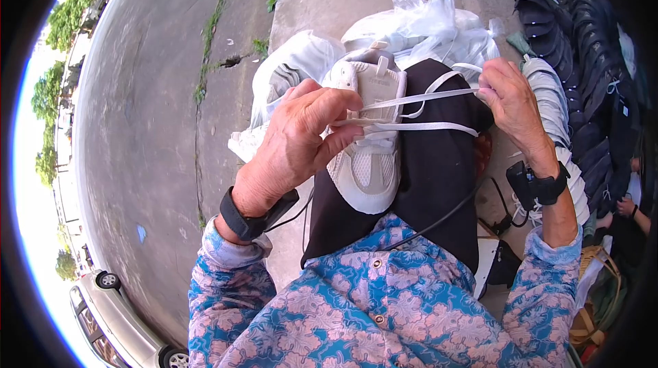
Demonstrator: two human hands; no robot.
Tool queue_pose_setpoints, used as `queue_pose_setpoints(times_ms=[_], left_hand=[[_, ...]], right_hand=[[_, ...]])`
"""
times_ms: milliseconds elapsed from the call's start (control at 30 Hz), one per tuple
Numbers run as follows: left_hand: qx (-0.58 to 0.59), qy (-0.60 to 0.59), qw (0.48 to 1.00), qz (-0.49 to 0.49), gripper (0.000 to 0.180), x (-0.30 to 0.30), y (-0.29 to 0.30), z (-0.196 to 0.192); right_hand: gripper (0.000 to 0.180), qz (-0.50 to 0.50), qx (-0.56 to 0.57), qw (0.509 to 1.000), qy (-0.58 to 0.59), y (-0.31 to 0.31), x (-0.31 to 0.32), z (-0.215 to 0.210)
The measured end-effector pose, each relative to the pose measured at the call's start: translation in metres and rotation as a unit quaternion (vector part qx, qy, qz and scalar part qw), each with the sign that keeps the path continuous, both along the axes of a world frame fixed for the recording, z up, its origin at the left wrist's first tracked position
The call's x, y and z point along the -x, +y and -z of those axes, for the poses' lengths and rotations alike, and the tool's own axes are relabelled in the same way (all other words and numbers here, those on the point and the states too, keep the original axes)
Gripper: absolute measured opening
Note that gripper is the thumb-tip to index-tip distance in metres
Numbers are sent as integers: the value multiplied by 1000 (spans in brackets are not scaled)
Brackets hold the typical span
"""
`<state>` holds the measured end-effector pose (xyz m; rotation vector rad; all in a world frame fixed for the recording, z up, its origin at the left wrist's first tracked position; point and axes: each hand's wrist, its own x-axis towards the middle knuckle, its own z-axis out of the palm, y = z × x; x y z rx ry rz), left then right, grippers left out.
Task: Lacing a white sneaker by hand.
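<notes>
A white and pale grey sneaker (367, 179) lies across my dark-trousered lap, its toe toward me and its tongue standing up at the far end. My left hand (295, 128) is closed on the sneaker's left lacing edge, thumb and forefinger pinching near the eyelets. Out to the right, my right hand (510, 101) pinches a flat white shoelace (439, 97) and holds it taut from the sneaker. Another stretch of lace loops loosely over my right thigh. What lies under my left fingers is partly hidden.
White plastic bags (439, 29) sit beyond my knees, with pale shoes inside the left one. On the right run a stack of white shoes (548, 97) and rows of dark shoes (589, 59). Another person's hand (625, 207) shows far right. A black cable (439, 217) crosses my lap.
</notes>
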<state>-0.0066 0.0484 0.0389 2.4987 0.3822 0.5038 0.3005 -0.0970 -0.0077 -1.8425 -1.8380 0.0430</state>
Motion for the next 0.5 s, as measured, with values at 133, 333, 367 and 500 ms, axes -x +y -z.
queue_pose_setpoints(times_ms=[133,333,367,500], left_hand=[[16,-11,1000,-12,25,-4,-1,8],[35,-48,996,-62,23,-1,-7,24],[32,-49,996,-63,23,0,-6,24],[50,-59,995,-70,21,-2,-5,22]], right_hand=[[12,25,10,1000,-10,-4,-7,7],[14,110,24,994,-6,-13,-47,22],[14,108,21,994,-6,-12,-47,25],[13,111,17,993,-21,-5,-38,32]])
